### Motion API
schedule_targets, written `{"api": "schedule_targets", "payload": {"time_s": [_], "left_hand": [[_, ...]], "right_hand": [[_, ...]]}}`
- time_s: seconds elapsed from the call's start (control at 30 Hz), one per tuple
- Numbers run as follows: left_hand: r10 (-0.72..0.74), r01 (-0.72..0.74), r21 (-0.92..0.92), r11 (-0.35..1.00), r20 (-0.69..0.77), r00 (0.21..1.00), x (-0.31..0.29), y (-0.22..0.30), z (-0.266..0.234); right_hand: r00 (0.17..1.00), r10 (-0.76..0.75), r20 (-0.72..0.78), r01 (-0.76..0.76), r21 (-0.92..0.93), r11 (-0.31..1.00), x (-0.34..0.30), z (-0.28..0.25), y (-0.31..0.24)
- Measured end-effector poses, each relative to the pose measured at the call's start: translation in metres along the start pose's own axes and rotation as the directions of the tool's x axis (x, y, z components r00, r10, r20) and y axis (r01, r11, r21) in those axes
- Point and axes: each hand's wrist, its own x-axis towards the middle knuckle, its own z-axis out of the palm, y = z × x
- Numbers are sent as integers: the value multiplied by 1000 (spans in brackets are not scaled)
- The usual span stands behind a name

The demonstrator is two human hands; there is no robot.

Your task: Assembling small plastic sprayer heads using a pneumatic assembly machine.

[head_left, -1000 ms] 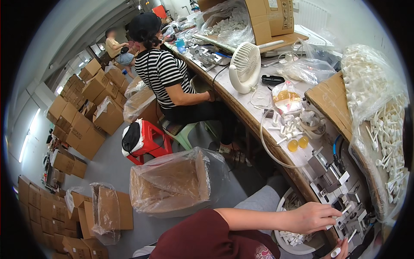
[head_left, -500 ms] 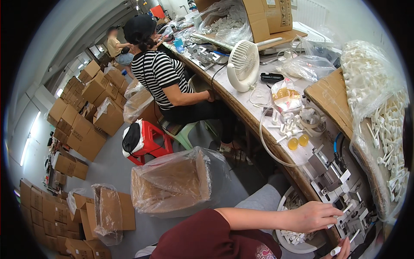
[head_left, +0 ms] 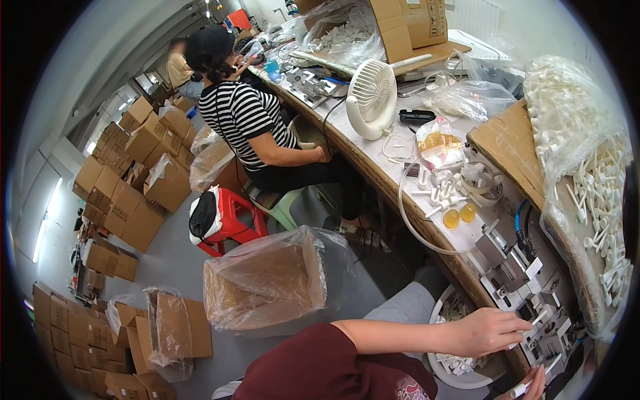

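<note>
My left hand [head_left: 490, 332] reaches over the metal fixture [head_left: 553, 337] at the bench's near edge. Its fingers are closed together at the fixture; a bit of white shows beneath them, too hidden to name. Low at the right, my right hand [head_left: 531, 387] grips a white plastic tube-like piece [head_left: 519, 391] between its fingers. Another thin white stem [head_left: 553, 364] sticks up beside those fingers. Below my left forearm, a round white tub [head_left: 443, 360] holds many small white plastic parts. A metal clamp block [head_left: 505, 263] stands just beyond the fixture.
A bag of white stemmed plastic parts [head_left: 610, 227] lies on cardboard at the right. Along the bench are a white fan [head_left: 372, 100], a clear hose [head_left: 402, 200] and two yellow round pieces [head_left: 460, 215]. A co-worker [head_left: 243, 127] sits farther along. A plastic-lined carton [head_left: 263, 287] stands on the floor.
My hands stay at the fixture, the right one a little higher and farther right. The view has shifted slightly.
</note>
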Motion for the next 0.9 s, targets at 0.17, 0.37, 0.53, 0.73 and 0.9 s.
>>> {"api": "schedule_targets", "payload": {"time_s": [0.17,0.37,0.53,0.73,0.9], "left_hand": [[4,-4,8,1000,-16,1000,3,1,1],[3,-3,-1,1000,4,1000,3,1,1],[-8,8,-8,1000,10,1000,3,0,2],[-7,7,-10,1000,9,1000,5,-3,6],[-34,34,-21,999,18,999,4,-3,7]], "right_hand": [[987,152,-47,-140,203,969,-5,4,-1],[997,62,-51,-39,370,928,-17,5,20],[998,37,-46,-25,246,969,-12,3,14],[997,-3,-82,14,140,990,-6,2,12],[994,-30,-107,31,4,1000,-8,-1,17]]}}
